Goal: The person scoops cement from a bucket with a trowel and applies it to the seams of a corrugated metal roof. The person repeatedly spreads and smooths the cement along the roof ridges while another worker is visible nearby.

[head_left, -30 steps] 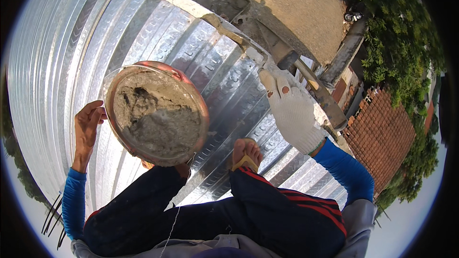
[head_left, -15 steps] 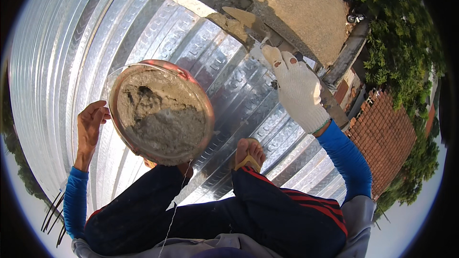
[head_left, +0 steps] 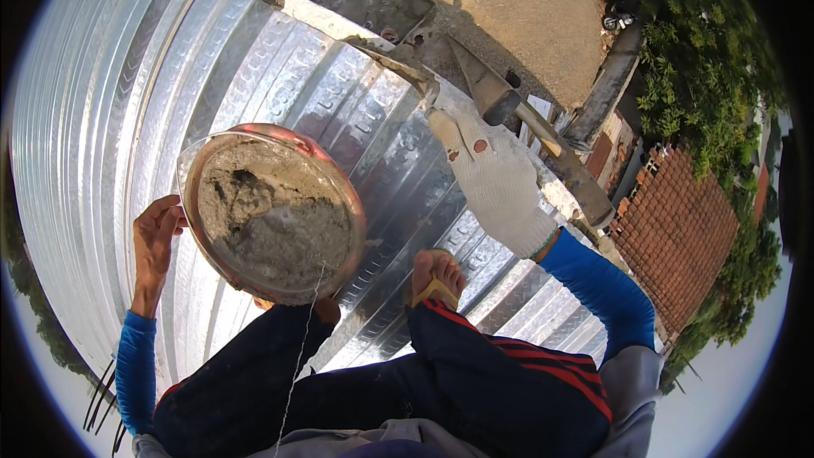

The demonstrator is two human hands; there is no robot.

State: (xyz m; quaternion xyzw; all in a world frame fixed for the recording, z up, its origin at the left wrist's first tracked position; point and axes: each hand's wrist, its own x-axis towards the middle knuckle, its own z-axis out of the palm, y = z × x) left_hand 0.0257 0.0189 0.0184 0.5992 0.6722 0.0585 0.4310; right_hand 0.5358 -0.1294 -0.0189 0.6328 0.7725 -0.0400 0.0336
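A round reddish bucket [head_left: 359, 229] full of wet grey mortar [head_left: 297, 233] stands in front of me on the ribbed metal sheeting. My bare left hand [head_left: 157, 233] is at its left side, fingers curled against the rim by the thin wire handle. My right hand [head_left: 492, 174], in a white knitted glove with holes in it, is closed beside the wall's edge. It grips a trowel, whose narrow grey blade [head_left: 479, 76] points up and away from me, tilted. The glove hides most of the trowel's handle.
Shiny ribbed sheeting [head_left: 246, 51] spreads beneath me, bordered by a pale mortared wall edge [head_left: 318, 17]. My sandalled foot [head_left: 437, 276] rests right of the bucket. Beyond the edge lie a lower yard [head_left: 526, 17], a tiled roof [head_left: 678, 220] and trees [head_left: 704, 59].
My right hand has drawn back from the wall edge, toward me and slightly left. The trowel has turned, its blade now farther right and tilted up. My left hand stays at the bucket.
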